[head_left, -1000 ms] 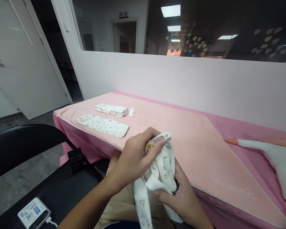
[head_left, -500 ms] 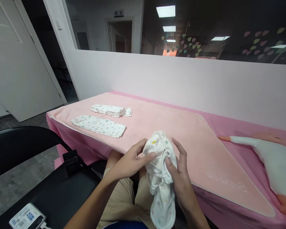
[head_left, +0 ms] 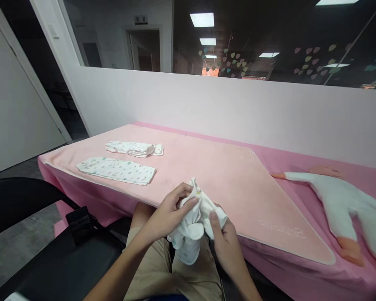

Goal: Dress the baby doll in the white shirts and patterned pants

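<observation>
The garment (head_left: 192, 230) hangs bunched above the lap at the near edge of the table (head_left: 303, 276), its right side now drawn outward where earlier it hung longer, so the cloth seems to be getting rearranged rather than laid flat. The left hand (head_left: 168, 214) curls closed over its top and the right hand (head_left: 227, 238) pinches its right edge, thumb against fingers. Beyond are two folded cloths (head_left: 116, 170), one doll (head_left: 335, 200) and one chair (head_left: 62, 259).
</observation>
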Tool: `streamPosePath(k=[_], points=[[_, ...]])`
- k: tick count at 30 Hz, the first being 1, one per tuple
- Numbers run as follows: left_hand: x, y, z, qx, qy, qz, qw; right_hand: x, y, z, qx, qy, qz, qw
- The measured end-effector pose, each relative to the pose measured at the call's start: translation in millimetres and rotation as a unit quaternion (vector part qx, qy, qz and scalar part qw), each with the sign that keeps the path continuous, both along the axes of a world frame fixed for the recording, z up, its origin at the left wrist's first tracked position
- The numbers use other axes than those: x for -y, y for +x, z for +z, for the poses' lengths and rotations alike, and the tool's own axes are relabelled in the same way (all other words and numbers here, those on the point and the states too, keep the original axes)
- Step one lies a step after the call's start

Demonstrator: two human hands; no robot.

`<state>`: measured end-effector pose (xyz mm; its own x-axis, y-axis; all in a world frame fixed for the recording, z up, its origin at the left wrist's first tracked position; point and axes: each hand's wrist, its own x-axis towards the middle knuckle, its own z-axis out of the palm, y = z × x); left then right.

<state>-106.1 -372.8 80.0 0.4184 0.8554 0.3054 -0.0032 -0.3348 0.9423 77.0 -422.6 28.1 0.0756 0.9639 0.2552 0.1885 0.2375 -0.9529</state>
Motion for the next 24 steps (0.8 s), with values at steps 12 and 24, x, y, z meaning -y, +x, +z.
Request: streamPosePath(k=[12,24], points=[[-10,-90,-8.8,-0.298,0.038,-0.098,0.949,24,76,39.5,0.044,-0.014,-0.173,0.984],[9,-109,-36.6,-0.265,-0.018,-0.085,0.960,56,129,43.4,0.086,0.011,-0.221,0.971]])
